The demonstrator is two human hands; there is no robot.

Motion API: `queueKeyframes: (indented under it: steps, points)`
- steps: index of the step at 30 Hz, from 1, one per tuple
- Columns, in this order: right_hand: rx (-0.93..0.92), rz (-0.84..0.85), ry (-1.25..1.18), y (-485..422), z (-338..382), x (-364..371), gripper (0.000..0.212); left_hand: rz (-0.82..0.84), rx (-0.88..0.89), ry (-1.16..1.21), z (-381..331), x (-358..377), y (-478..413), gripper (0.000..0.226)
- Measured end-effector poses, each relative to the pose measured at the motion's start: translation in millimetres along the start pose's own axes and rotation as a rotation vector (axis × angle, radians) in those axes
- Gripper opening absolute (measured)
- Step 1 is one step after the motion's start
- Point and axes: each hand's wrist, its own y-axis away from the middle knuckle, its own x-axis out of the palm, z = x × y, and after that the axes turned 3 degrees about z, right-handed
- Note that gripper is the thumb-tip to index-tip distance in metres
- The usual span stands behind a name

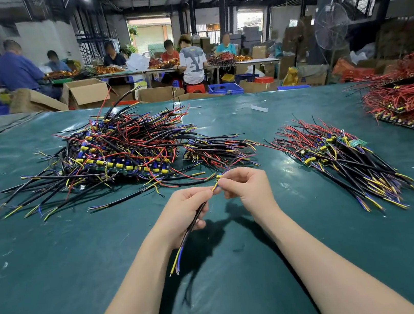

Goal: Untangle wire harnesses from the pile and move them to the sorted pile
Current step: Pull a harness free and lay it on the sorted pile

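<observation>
The wire harness point(185, 238) being worked on is held just above the green table point(54, 260), near the person and in front of both piles. Its long axis runs on a diagonal. The bare yellow, blue and purple ends point down and left toward the person, and the upper end rises to the right, where the two sets of fingertips meet.

The left hand point(186, 208) is curled round the black sheath, palm turned inward, with the cable passing down out of its grip. The right hand point(245, 186) faces it, thumb and forefinger pinching the thin yellow and purple strands at the upper end. Both forearms reach forward and converge at the harness.

The tangled pile point(119, 153) lies beyond the hands to the left (black, red, yellow and blue wires crossing every way). The sorted pile point(340, 158) lies to the right, its cables roughly parallel. A few fine strands seem to lead from the right fingertips toward the tangle, though that join is too small to tell. A heap of red wires point(407, 100) sits at the far right.
</observation>
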Motion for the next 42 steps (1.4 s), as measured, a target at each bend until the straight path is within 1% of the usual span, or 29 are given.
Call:
queueKeyframes:
  steps: [2,3,5,6,7,8,10,12,15,20,23,26,28,31,33,34,36,38,39,40,42]
  points:
    - [0.023,-0.032,0.015,2,0,6,0.024,-0.024,-0.014,-0.011,1,0,1,0.025]
    - [0.063,-0.049,-0.034,2,0,9,0.024,-0.038,-0.018,-0.011,1,-1,1,0.024]
    - [0.220,-0.077,-0.209,3,0,13,0.024,-0.071,-0.020,-0.003,-1,1,0,0.022]
    - [0.315,-0.068,-0.267,3,3,14,0.020,-0.083,-0.017,-0.001,-1,2,0,0.021]
    - [0.399,-0.037,-0.280,2,4,13,0.014,-0.093,-0.011,-0.005,-2,3,0,0.020]
    - [0.462,0.006,-0.275,2,6,13,0.013,-0.103,-0.003,-0.016,-3,4,0,0.019]
    - [0.516,0.078,-0.273,3,7,14,0.025,-0.128,0.011,-0.060,-3,6,0,0.019]
    - [0.473,0.080,-0.271,4,7,17,0.028,-0.149,0.013,-0.099,-2,8,1,0.018]
    - [0.364,-0.031,-0.286,1,6,17,0.028,-0.122,-0.012,-0.190,-2,8,2,0.019]
    - [0.391,-0.273,-0.426,-5,5,-2,0.027,0.117,-0.046,-0.313,-3,13,5,0.023]
    - [0.375,-0.308,-0.387,-5,2,-7,0.028,0.202,-0.039,-0.399,-5,18,6,0.021]
    - [0.323,-0.356,-0.376,-9,2,-9,0.029,0.295,-0.110,-0.419,-8,12,8,0.017]
    - [0.334,-0.439,-0.437,-12,3,-15,0.029,0.293,-0.154,-0.388,-10,6,11,0.017]
    - [0.378,-0.537,-0.539,-15,3,-24,0.027,0.159,-0.120,-0.370,-16,-2,11,0.020]
    - [0.385,-0.548,-0.537,-16,2,-25,0.027,0.110,-0.073,-0.443,-18,-5,11,0.022]
    - [0.380,-0.543,-0.526,-16,2,-25,0.027,0.124,-0.051,-0.486,-18,-6,13,0.024]
    - [0.374,-0.530,-0.513,-16,1,-22,0.027,0.233,-0.018,-0.511,-20,-3,16,0.028]
    - [0.392,-0.522,-0.531,-15,0,-19,0.027,0.335,-0.005,-0.466,-20,2,18,0.032]
    - [0.400,-0.522,-0.546,-15,0,-18,0.027,0.359,-0.001,-0.435,-20,4,18,0.032]
    - [0.402,-0.526,-0.560,-15,0,-19,0.027,0.364,-0.001,-0.397,-20,5,17,0.032]
    - [0.393,-0.539,-0.573,-16,-1,-22,0.027,0.321,-0.023,-0.316,-18,5,16,0.030]
